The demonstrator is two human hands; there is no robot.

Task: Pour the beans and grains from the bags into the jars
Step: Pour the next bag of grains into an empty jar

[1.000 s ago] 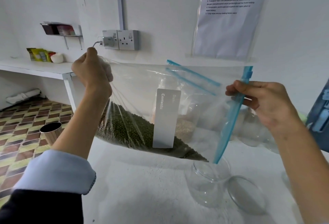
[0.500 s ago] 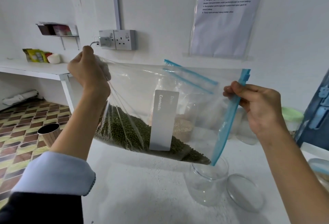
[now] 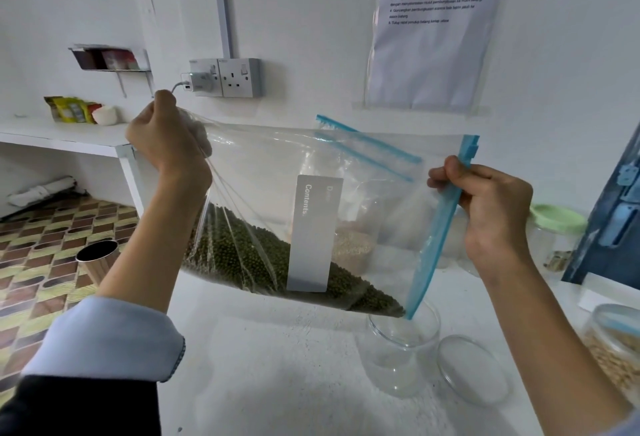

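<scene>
A clear zip bag (image 3: 363, 165) of green beans (image 3: 249, 255) hangs tilted over the white table (image 3: 263, 376), with a white "Contents" label on its side. My left hand (image 3: 166, 137) grips the raised bottom corner of the bag. My right hand (image 3: 485, 203) pinches the blue zip edge (image 3: 436, 238), whose lower end dips into an open clear glass jar (image 3: 401, 356). The beans lie along the bag's lower fold down to the mouth. The jar looks empty. Its clear lid (image 3: 471, 369) lies beside it on the right.
Behind the bag stand another blue-zipped bag (image 3: 367, 144) and a jar of pale grain (image 3: 353, 248). A green-lidded jar (image 3: 554, 238) and a grain-filled jar (image 3: 613, 349) sit at the right. A metal cup (image 3: 98, 259) stands left by the table edge. A wall socket (image 3: 225, 77) is behind.
Both hands have tilted the bag slightly further and the beans have slid closer to the zip mouth at the jar. The view has drifted a little to the right.
</scene>
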